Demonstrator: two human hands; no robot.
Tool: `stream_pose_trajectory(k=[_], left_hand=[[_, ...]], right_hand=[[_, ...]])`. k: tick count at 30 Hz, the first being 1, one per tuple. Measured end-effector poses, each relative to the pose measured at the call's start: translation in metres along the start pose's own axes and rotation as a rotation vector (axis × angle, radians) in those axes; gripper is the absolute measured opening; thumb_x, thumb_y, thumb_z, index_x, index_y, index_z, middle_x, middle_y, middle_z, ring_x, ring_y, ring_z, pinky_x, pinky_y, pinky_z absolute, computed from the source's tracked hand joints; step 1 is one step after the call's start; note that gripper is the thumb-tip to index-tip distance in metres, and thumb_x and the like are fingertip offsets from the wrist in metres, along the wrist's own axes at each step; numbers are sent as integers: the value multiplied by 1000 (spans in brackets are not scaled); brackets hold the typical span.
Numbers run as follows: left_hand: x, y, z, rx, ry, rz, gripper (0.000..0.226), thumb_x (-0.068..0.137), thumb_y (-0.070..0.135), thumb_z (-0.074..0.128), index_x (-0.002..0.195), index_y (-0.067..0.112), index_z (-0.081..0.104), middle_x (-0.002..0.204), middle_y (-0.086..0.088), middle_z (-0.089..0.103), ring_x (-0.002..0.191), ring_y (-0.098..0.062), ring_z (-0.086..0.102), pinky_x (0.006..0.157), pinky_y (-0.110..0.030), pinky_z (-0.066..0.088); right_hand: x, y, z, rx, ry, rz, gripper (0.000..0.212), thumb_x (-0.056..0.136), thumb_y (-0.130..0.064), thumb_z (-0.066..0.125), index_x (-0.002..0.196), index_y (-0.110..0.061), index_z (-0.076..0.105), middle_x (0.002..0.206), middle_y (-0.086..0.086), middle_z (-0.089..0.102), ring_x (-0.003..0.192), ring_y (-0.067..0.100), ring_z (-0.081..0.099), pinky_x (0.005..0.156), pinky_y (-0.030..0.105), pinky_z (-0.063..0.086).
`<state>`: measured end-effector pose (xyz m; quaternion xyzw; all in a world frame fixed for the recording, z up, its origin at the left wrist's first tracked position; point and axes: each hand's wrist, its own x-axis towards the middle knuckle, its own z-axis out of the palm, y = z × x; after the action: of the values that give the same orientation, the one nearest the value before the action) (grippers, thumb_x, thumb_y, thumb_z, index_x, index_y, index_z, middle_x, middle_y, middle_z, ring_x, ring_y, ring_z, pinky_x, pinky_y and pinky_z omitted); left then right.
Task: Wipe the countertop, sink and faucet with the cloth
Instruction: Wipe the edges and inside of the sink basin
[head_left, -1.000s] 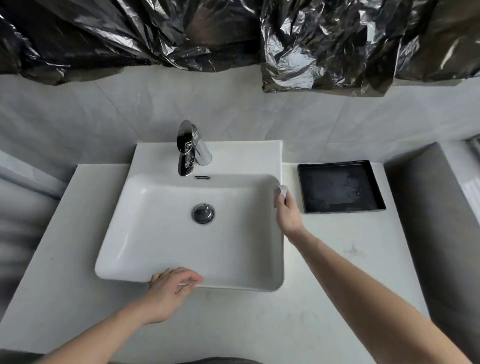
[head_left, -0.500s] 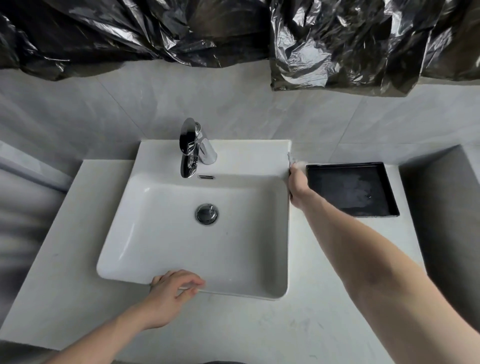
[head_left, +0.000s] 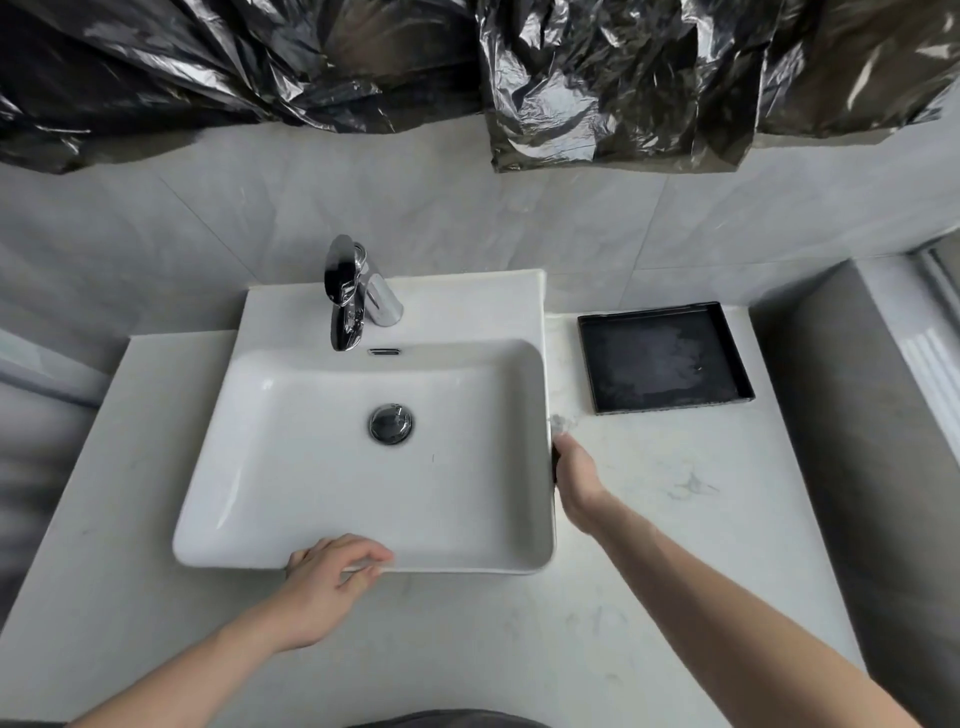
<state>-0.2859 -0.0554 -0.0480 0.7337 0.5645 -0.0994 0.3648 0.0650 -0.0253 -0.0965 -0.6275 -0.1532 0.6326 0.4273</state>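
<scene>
A white rectangular sink (head_left: 291, 551) sits on a pale countertop (head_left: 675, 545), with a chrome faucet (head_left: 345, 296) at its back and a drain (head_left: 390, 423) in the basin. My right hand (head_left: 574, 480) presses against the sink's outer right wall, closed on a small pale cloth (head_left: 560, 423) whose tip sticks out past the fingers. My left hand (head_left: 332, 582) rests on the sink's front rim, fingers curled over the edge, holding nothing loose.
A black shallow tray (head_left: 587, 358) lies on the countertop right of the sink. Crumpled black plastic sheeting (head_left: 597, 78) hangs over the grey tiled wall. A grey side wall (head_left: 857, 441) bounds the counter at right.
My right hand with the cloth slid forward to the sink's back right corner, then back toward me along the sink's right side. The left hand stayed on the front rim.
</scene>
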Motion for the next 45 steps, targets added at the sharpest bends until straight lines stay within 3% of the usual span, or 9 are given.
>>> stream_pose_trajectory(k=[3, 7, 11, 19, 22, 28, 37, 40, 45], left_hand=[[0, 0, 1, -3, 6, -9, 19, 102, 43, 47, 113, 48, 62, 124, 36, 54, 123, 15, 37, 107, -28, 22], [0, 2, 0, -9, 13, -12, 19, 101, 44, 47, 112, 49, 62, 124, 36, 54, 122, 14, 39, 106, -27, 22], [0, 3, 1, -12, 27, -17, 18, 101, 43, 48, 110, 48, 63, 122, 34, 56, 121, 12, 40, 105, -28, 22], [1, 0, 2, 4, 26, -2, 17, 101, 45, 46, 108, 50, 61, 120, 35, 56, 121, 9, 42, 104, -29, 23], [0, -1, 3, 5, 29, -1, 18, 101, 45, 45, 108, 50, 61, 119, 35, 56, 121, 7, 45, 106, -31, 23], [-1, 3, 0, 11, 33, -1, 21, 101, 47, 44, 110, 48, 63, 121, 34, 57, 122, 6, 46, 108, -32, 22], [-4, 6, 0, 7, 49, 0, 23, 102, 46, 43, 110, 46, 64, 124, 31, 58, 123, 3, 48, 106, -31, 22], [-4, 5, 0, 14, 55, 10, 24, 102, 47, 42, 111, 46, 64, 125, 30, 58, 123, 2, 49, 106, -32, 22], [-4, 3, 2, 27, 63, 24, 23, 101, 47, 42, 109, 46, 63, 126, 29, 59, 123, 1, 51, 106, -35, 25]], right_hand=[[51, -27, 4, -6, -8, -98, 54, 102, -57, 40, 119, -16, 70, 126, -5, 67, 120, 10, 58, 108, 34, 46], [72, -74, 15, -2, -74, -140, 36, 102, -48, 29, 93, -31, 60, 103, 0, 59, 83, 10, 57, 69, 33, 45], [62, -54, 13, 43, -36, -106, 49, 107, -45, 26, 127, -24, 66, 138, -3, 64, 127, 13, 59, 114, 39, 43], [-42, 59, -9, -21, 3, 85, 59, 103, -47, 32, 100, -3, 71, 104, 14, 77, 86, 17, 62, 94, 40, 50], [-79, 70, -9, -22, 102, 124, 42, 103, -35, 34, 66, -18, 45, 63, 3, 42, 61, 15, 32, 70, 34, 30], [-56, 24, 3, 29, 94, 130, 33, 85, -16, 39, 88, -4, 70, 78, 12, 56, 67, 25, 50, 53, 33, 28], [-56, 29, 11, 16, 210, 132, 11, 77, -18, 40, 74, -19, 50, 72, 6, 44, 63, 21, 41, 50, 29, 29], [-74, 51, 18, 68, 312, 178, 25, 86, -9, 33, 66, -23, 38, 59, -2, 32, 48, 14, 24, 42, 26, 19], [-93, 71, 43, 332, 519, 219, 33, 99, -14, 31, 83, -19, 59, 62, 4, 46, 51, 19, 34, 50, 29, 28]])
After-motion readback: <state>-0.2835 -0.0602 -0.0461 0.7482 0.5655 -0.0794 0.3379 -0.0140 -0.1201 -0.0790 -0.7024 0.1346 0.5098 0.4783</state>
